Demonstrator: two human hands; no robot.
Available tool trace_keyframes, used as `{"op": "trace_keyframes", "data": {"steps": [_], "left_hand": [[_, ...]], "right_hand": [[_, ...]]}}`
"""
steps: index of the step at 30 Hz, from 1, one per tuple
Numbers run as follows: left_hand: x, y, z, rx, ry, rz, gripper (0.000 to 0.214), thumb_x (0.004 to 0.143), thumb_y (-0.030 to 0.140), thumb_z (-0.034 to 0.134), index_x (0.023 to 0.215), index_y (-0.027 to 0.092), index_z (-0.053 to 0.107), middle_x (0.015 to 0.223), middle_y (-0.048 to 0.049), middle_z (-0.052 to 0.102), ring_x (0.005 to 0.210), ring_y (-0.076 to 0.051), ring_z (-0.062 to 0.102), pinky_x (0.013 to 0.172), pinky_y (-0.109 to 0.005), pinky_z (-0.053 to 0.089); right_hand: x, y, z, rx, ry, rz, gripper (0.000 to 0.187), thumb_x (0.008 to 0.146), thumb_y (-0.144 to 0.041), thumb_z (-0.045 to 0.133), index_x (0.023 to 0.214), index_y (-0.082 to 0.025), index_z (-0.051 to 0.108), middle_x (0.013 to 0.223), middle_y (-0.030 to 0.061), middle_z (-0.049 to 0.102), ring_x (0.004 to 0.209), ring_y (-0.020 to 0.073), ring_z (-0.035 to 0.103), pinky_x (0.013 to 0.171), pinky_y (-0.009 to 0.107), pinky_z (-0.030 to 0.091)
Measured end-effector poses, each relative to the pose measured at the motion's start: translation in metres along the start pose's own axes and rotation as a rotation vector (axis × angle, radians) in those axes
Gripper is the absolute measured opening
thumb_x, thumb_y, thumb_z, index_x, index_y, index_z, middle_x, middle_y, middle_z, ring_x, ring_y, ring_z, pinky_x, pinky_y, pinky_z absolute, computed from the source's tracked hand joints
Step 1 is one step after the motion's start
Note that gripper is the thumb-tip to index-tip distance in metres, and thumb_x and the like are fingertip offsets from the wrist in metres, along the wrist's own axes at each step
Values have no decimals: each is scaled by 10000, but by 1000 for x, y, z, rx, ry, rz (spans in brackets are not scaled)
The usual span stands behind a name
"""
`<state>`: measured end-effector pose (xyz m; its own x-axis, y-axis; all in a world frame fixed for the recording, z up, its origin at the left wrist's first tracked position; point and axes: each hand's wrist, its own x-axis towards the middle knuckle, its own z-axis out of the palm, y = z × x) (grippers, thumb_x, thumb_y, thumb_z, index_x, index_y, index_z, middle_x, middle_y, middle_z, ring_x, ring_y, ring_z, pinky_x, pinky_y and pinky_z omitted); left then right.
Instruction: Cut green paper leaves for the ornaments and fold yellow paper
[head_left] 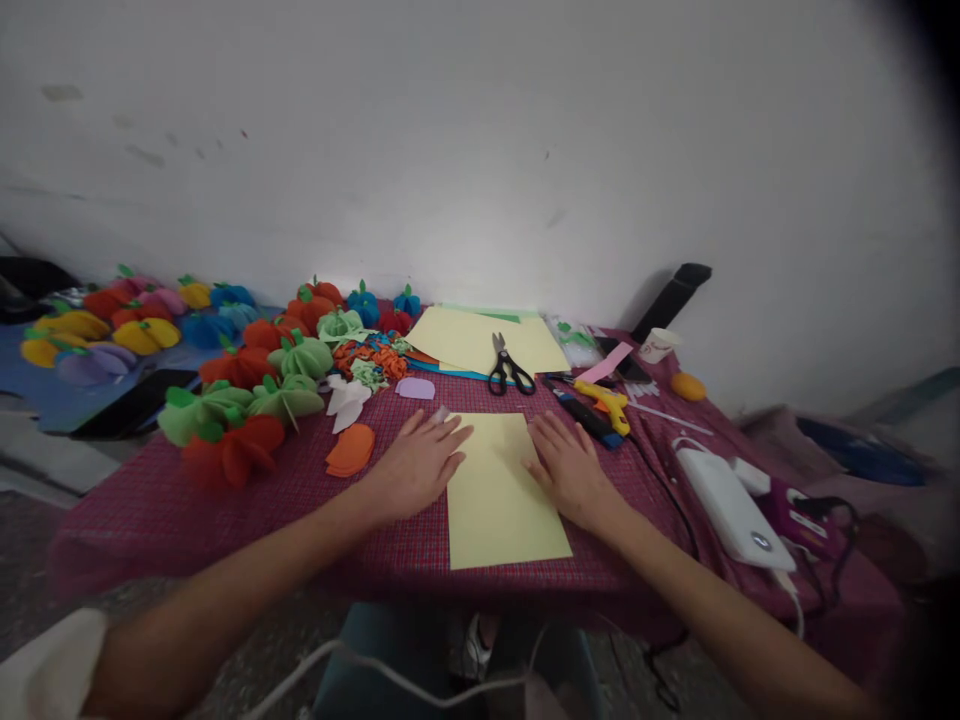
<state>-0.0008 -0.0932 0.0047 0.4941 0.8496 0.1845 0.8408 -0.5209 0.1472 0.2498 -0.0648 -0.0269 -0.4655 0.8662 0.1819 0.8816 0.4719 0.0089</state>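
A pale yellow paper sheet [501,492] lies flat on the red checked tablecloth [150,510] in front of me. My left hand [417,463] rests palm down at the sheet's left edge, fingers stretched onto its top left corner. My right hand [568,466] lies flat on the sheet's right side, fingers spread. Neither hand holds anything. Black-handled scissors [508,369] lie beyond the sheet on a stack of larger yellow paper [465,338].
Paper pumpkins [232,390] in several colours crowd the left of the table and the floor mat. Orange cut shapes [350,449] lie left of my hand. A yellow glue gun [606,401], white power bank [731,510], paper cup [658,345] and cables sit right.
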Motion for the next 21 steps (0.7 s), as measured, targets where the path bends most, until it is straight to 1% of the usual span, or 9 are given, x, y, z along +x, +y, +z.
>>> {"op": "trace_keyframes", "data": {"steps": [3,6,8,11,13,15,19,21], "left_hand": [[31,8,15,-21,-13,90,445,917,363,196,1295,229,389,1376,-51,388,1274,-206,305,1043,-414,183],[58,26,37,-31,-28,202,456,914,381,189,1306,234,370,1409,-51,332,1297,-217,258,1040,-413,180],[73,38,51,-35,-52,259,476,912,389,172,1314,212,357,1421,-66,306,1309,-213,230,1041,-416,167],[88,51,68,-60,-129,311,530,905,432,127,1347,193,295,1431,-78,278,1313,-196,221,1042,-433,151],[93,54,75,-77,-176,312,587,886,497,105,1363,192,260,1438,-80,258,1320,-204,203,1043,-453,137],[96,54,80,-81,-175,294,634,863,552,99,1371,201,244,1442,-80,244,1328,-216,180,1047,-465,111],[99,49,85,-55,-92,256,678,829,615,130,1373,226,243,1436,-82,262,1327,-230,179,1050,-471,81],[101,45,88,-31,-54,213,702,815,635,147,1370,219,258,1433,-93,268,1326,-249,177,1046,-481,85]], "right_hand": [[-29,-6,-5,20,-51,-74,494,894,-386,282,1301,-134,403,1376,93,375,1318,228,198,1057,492,107],[-54,-11,-5,51,-75,-91,522,885,-403,313,1332,-136,350,1397,95,339,1325,234,175,1053,504,119],[-65,-13,-3,81,-85,-94,567,866,-435,360,1352,-146,311,1405,100,321,1324,242,177,1049,512,132],[-74,-14,-1,130,-110,-91,653,834,-478,417,1376,-153,251,1418,106,292,1318,252,195,1048,523,140],[-77,-15,0,158,-126,-86,722,814,-523,430,1388,-145,210,1429,112,264,1320,259,185,1052,530,128],[-80,-16,0,183,-145,-96,782,795,-569,427,1397,-140,173,1438,117,238,1327,263,158,1057,535,107],[-92,-18,-3,229,-201,-119,871,756,-639,418,1401,-121,146,1447,138,191,1334,283,115,1057,550,67],[-100,-19,-9,258,-250,-120,925,721,-672,432,1400,-112,149,1449,149,171,1333,300,111,1054,557,58]]}}
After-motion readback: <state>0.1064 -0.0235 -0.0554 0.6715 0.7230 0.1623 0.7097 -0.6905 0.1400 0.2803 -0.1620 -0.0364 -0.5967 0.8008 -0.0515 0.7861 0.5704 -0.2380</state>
